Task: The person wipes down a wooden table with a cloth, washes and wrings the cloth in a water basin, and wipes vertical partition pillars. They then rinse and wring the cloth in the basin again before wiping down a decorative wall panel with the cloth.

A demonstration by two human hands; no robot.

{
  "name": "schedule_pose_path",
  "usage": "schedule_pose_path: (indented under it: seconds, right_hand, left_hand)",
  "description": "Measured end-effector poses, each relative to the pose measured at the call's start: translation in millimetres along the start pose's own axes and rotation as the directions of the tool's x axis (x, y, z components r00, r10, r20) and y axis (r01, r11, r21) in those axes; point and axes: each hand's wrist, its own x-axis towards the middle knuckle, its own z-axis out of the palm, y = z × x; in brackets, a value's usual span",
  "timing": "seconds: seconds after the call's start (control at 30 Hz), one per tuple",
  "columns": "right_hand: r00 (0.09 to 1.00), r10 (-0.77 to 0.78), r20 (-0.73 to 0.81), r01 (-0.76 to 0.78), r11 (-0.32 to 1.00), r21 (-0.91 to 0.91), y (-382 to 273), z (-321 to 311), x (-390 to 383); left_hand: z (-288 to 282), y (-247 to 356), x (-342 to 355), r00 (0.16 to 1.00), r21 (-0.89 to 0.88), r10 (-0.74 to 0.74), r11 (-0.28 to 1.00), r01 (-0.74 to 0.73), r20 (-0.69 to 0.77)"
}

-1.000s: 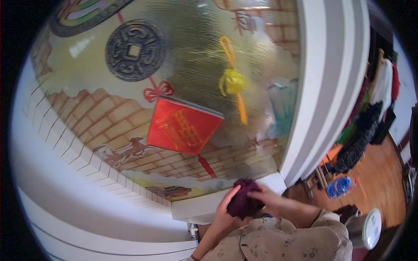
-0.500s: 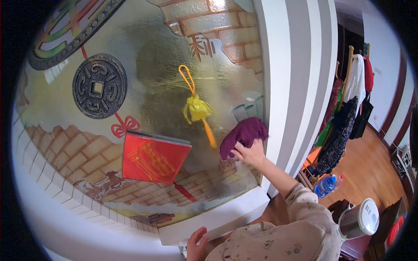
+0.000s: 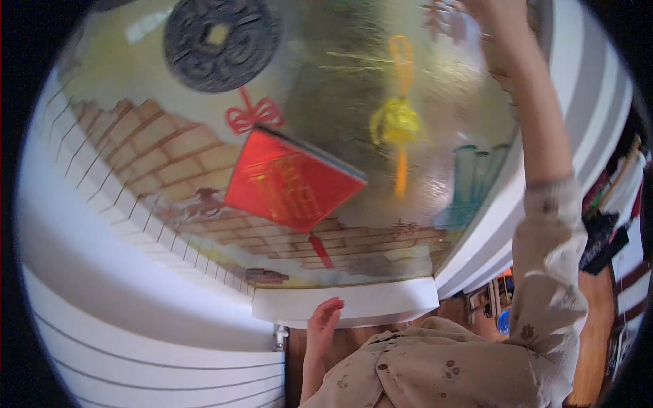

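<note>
Right hand (image 3: 491, 17) raised to top edge of decorated glass panel (image 3: 326, 81), fingers cut off by frame; grip cannot be told, nothing visible in it. Left hand (image 3: 323, 325) rests against white ledge (image 3: 381, 304) under panel, fingers loose, holding nothing. Red diamond ornament (image 3: 292, 180) and yellow tassel (image 3: 398, 122) hang between hands.

Home: decorated glass panel (image 3: 326, 136), hanging clothes (image 3: 605, 224), wooden floor (image 3: 598, 326).
</note>
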Motion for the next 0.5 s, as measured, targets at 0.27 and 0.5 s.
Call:
schedule_pose_path:
  seconds: [0.27, 0.5]
  right_hand:
    - [0.94, -0.163, 0.299, -0.011, 0.863, 0.505, -139, -87, -206]
    - [0.991, 0.022, 0.128, -0.087, 0.843, 0.531, -218, -40, -78]
  left_hand:
    - [-48, -25, -48, 0.99, -0.056, -0.068, 0.997, 0.061, -0.126]
    - [-65, -15, -55, 0.983, -0.05, -0.048, 0.998, 0.04, -0.175]
